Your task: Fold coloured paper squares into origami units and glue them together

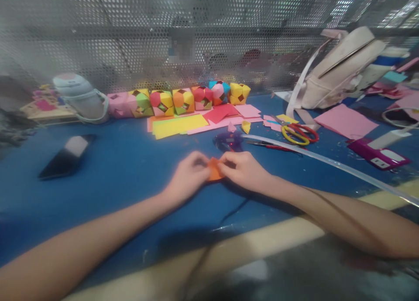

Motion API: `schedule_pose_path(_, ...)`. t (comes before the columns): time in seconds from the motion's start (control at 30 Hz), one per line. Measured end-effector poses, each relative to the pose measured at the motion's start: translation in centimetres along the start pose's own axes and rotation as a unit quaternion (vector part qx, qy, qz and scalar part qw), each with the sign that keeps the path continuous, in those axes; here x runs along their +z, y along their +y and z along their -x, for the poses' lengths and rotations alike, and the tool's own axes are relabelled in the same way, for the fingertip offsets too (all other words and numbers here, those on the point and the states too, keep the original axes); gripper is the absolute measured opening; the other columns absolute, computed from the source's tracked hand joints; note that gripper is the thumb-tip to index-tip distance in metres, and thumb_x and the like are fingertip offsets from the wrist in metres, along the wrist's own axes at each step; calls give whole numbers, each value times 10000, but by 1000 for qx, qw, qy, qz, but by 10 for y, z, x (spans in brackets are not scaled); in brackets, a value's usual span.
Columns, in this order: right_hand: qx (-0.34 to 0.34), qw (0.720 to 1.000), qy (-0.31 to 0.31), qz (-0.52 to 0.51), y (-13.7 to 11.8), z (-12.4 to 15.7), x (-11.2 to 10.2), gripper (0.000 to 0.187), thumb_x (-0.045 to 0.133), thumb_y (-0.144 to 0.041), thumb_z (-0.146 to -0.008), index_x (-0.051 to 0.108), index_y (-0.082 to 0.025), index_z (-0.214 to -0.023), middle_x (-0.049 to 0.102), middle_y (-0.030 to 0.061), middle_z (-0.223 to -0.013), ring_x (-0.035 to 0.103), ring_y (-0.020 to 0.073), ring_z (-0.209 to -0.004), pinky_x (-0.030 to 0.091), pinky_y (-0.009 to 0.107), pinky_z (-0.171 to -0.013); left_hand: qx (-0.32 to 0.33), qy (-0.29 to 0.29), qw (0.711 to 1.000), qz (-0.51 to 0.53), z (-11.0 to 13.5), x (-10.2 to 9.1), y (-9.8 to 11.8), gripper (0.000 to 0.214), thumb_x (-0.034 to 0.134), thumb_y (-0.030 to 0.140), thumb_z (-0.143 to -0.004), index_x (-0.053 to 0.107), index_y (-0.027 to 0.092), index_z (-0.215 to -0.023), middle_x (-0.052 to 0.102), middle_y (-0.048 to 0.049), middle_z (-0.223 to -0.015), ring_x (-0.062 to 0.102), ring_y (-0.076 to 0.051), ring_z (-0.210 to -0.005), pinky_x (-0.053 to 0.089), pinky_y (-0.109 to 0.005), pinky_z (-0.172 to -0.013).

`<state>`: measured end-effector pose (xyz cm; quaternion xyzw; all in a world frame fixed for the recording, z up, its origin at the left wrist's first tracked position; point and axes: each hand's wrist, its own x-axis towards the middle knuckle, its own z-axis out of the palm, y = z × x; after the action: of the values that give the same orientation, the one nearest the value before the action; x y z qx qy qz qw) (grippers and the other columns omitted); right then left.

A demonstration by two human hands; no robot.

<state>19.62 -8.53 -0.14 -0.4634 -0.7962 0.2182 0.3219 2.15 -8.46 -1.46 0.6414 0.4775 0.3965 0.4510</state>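
Note:
Between my two hands is a small folded piece of orange paper [215, 170], held just above or on the blue table. My left hand [191, 172] pinches its left side, and my right hand [244, 170] grips the right side with thumb and fingers pressed together. Right behind the paper lies a blue-purple object [228, 141], too blurred to name. Two small folded bits stand farther back, a pink piece [231, 127] and a yellow piece [245, 126].
Folded paper cubes [183, 101] line the back edge behind yellow paper sheets [180, 125]. Scissors [296, 134] and a clear strip [327, 161] lie to the right, near a pale bag [340, 70] and a purple power strip [376, 154]. A phone [67, 157] and a bottle [80, 96] are left.

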Motion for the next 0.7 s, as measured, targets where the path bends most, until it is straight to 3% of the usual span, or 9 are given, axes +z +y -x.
schedule_pose_path(0.2, 16, 999, -14, -50, -6, 0, -8, 255, 463, -274, -849, 594, -153, -667, 617, -3, -616, 525, 90, -558, 384, 198, -543, -11, -27, 1000, -3, 1, -2, 0, 289, 545, 395, -798, 712, 165, -856, 702, -40, -854, 603, -169, -790, 456, -273, -736)
schedule_pose_path(0.37, 12, 998, -9, -58, -4, -1, -7, 247, 466, -282, -851, 607, -147, -699, 624, -4, -633, 525, 87, -567, 380, 197, -545, -15, -19, 1000, -3, 2, -3, -1, 288, 574, 399, -784, 729, 169, -864, 721, -45, -914, 623, -192, -840, 465, -285, -770)
schedule_pose_path(0.53, -16, 1000, 15, -18, 0, 0, -3, 217, 473, -222, -823, 607, -148, -669, 641, 5, -634, 536, 89, -562, 386, 201, -550, -8, -29, 999, 19, 0, -2, 1, 349, 626, 381, -749, 692, 185, -1030, 699, -56, -1036, 612, -210, -947, 466, -315, -840)
schedule_pose_path(0.7, -70, 998, -3, -2, 0, 2, -2, 224, 463, -209, -830, 606, -150, -668, 631, 8, -621, 531, 90, -558, 395, 203, -563, 5, -37, 999, -4, 1, -2, 4, 278, 584, 391, -779, 726, 176, -884, 718, -45, -936, 621, -206, -892, 469, -297, -798)
